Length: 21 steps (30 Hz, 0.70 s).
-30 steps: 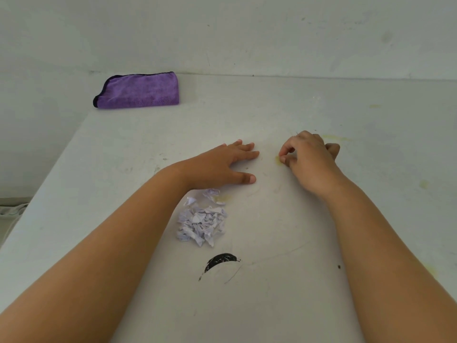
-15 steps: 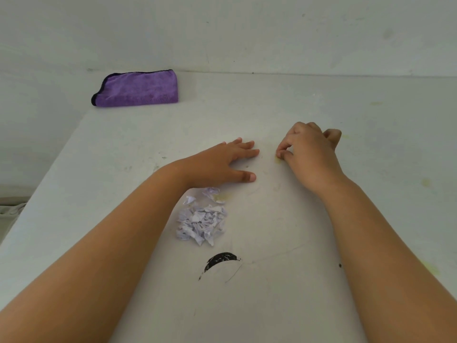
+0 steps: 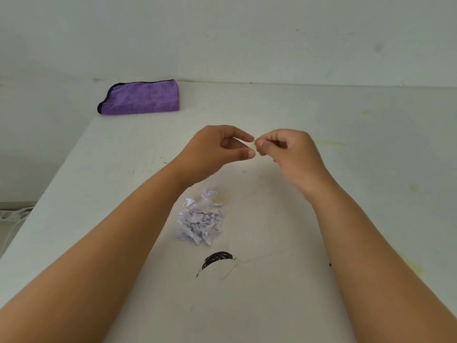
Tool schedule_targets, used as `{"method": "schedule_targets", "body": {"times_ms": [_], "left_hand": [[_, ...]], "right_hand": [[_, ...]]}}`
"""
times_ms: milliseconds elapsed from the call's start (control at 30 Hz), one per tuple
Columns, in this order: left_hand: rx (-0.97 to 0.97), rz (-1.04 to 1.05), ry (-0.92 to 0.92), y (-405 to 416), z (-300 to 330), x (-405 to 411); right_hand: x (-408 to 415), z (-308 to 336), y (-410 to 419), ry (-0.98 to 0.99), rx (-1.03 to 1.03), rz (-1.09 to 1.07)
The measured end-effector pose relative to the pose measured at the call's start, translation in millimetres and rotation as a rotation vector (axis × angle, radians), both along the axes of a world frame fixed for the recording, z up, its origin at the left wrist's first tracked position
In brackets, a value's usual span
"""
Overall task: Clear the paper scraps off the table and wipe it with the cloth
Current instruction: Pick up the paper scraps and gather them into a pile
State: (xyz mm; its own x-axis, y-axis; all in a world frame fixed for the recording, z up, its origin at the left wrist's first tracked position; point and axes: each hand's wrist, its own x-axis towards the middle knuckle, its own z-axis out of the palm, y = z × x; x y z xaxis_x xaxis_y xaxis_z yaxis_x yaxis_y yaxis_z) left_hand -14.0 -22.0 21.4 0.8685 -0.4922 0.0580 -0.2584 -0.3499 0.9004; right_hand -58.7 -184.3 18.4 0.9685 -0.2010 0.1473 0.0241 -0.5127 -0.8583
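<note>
A pile of pale lilac paper scraps (image 3: pixel 200 219) lies on the white table (image 3: pixel 358 219), between my forearms. A folded purple cloth (image 3: pixel 142 97) rests at the table's far left corner, against the wall. Both hands hover above the table beyond the pile, fingertips almost meeting. My right hand (image 3: pixel 291 154) has its fingers curled and pinches a tiny pale scrap (image 3: pixel 253 146) at its tips. My left hand (image 3: pixel 212 149) holds its forefinger and thumb apart, just beside that scrap, with nothing gripped.
A black smear (image 3: pixel 217 258) marks the table in front of the pile. Faint yellow stains (image 3: pixel 329 143) show to the right. The table's left edge (image 3: pixel 61 174) runs diagonally, with a drop beyond it. A white wall backs the table.
Both hands have lifted off the table. My left hand, flat before, now has its fingers bent toward my right hand, which rose from the yellow spot with its pinch kept.
</note>
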Motion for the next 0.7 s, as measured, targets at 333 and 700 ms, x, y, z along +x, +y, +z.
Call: {"method": "schedule_targets", "body": {"times_ms": [333,700], "left_hand": [[-0.01,0.148,-0.054,45,22,-48],[0.076,0.152,0.039,87,18,-101]], "right_hand": [[-35,16,38,0.082,0.432,0.19],[-83,10,75,0.071,0.308,0.257]]}}
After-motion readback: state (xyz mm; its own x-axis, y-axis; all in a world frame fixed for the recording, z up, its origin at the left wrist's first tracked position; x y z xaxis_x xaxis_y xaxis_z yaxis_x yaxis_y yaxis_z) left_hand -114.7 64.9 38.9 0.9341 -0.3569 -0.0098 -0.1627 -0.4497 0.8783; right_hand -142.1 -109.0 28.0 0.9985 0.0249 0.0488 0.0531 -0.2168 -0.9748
